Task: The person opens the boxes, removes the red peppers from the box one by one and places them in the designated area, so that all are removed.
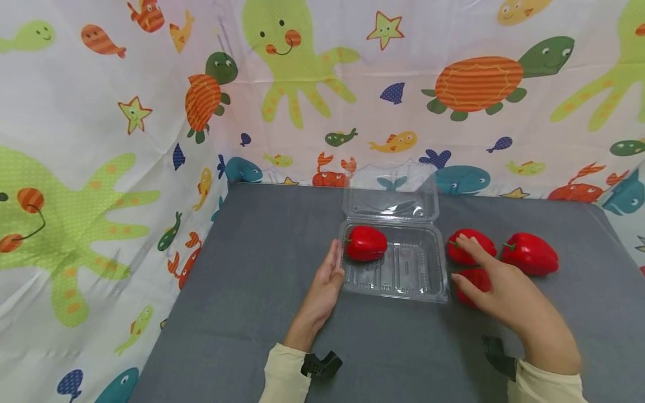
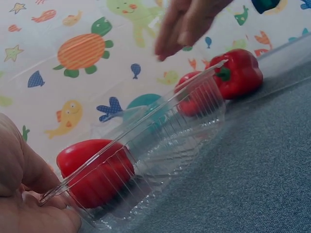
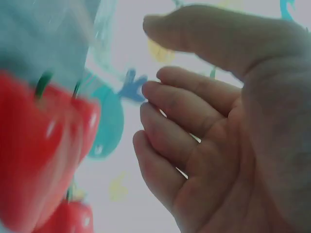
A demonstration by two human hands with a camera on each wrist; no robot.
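Observation:
A clear plastic clamshell container lies on the cloth with its lid tipped back. One red bell pepper sits at the left end of its base. My left hand holds the container's left rim near the front corner, between thumb and fingers. To the right of the container, my right hand hovers over the loose peppers, its fingers spread from the thumb and nothing in its grasp. Below it are a back pepper, a front pepper partly hidden by the hand, and a right pepper.
A grey cloth covers the table. Behind it and along the left hangs a white curtain printed with sea animals; the raised lid stands close to it.

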